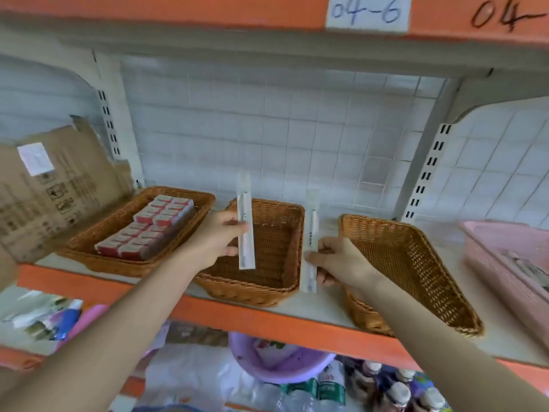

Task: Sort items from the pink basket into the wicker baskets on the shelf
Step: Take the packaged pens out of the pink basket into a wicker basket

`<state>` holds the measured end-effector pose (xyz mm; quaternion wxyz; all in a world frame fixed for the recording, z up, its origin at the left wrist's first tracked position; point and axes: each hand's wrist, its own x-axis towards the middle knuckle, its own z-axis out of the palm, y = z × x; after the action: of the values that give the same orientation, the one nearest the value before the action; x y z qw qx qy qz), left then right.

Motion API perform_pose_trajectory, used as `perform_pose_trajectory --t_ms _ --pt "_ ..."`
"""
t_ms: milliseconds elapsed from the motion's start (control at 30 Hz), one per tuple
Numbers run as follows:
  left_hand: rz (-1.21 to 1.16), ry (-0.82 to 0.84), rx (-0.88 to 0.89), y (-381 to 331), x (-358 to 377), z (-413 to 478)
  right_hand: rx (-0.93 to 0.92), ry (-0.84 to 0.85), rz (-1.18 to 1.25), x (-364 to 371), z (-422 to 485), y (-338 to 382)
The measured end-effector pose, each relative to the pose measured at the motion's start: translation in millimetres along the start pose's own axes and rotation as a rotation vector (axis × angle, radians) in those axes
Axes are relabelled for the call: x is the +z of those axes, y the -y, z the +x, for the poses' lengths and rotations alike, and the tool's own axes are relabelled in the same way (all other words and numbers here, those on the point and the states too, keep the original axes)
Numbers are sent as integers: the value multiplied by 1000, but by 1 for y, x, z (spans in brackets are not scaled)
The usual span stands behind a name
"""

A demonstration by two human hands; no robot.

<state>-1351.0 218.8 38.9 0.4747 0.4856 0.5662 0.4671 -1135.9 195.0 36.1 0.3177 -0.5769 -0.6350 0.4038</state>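
Observation:
Three wicker baskets stand in a row on the shelf. The left basket holds rows of red and white boxes. My left hand grips a long white wrapped stick upright over the bare middle basket. My right hand pinches a second white wrapped stick upright beside that basket's right rim. The right wicker basket has nothing in it. The pink basket sits at the far right with a few items inside, mostly cut off by the frame edge.
A torn cardboard box stands left of the baskets. The shelf has an orange front edge and a wire grid back. Below are a purple basin, bottles and packets.

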Motion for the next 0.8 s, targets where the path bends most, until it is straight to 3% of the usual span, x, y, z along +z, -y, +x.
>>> perform_pose_trajectory --t_ms 167,633,800 --pt "112 44 -73 13 -26 21 23 -20 23 32 9 14" --pt "894 128 -36 34 7 67 24 -29 99 25 21 10" --pt "1215 145 162 38 6 62 12 17 100 19 29 10"
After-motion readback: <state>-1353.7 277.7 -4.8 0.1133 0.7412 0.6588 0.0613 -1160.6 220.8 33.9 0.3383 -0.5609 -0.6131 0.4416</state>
